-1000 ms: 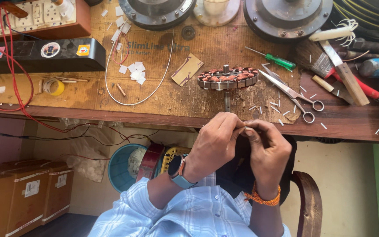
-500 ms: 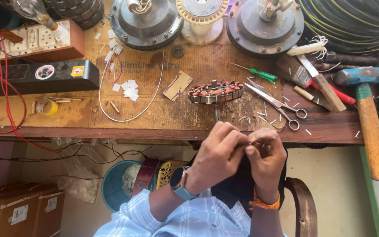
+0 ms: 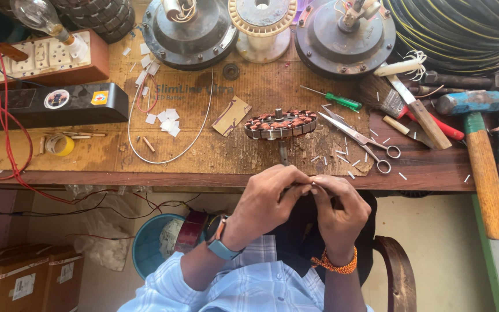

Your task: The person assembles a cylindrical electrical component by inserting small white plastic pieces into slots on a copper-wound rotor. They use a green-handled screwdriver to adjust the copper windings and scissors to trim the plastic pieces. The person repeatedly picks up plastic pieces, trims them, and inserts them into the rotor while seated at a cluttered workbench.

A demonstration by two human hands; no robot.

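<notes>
left hand (image 3: 264,202): fingers curled, tips pressed against the right hand's at the table edge
right hand (image 3: 339,211): fingertips pinching a small thin piece (image 3: 312,186) together with the left; piece mostly hidden, kind cannot tell
piece location: between both hands' fingertips, just below the table (image 3: 215,153) edge, in front of the wound core
handling (judged): light, small, easy to drop or bend; fingertip pinch only, no squeeze
blue bucket (image 3: 148,245): on floor under table, left of the wrist; holds a pale bundle and a red-rimmed round part, contents partly hidden
wound core (image 3: 280,123): copper coils in a ring, on the table just beyond the hands; likely heavy, windings fragile, grip by outer rim
scissors (image 3: 360,138): flat, right of core
hammer (image 3: 480,156): far right
spool (image 3: 262,23): far edge, empty, between two round motor housings
</notes>
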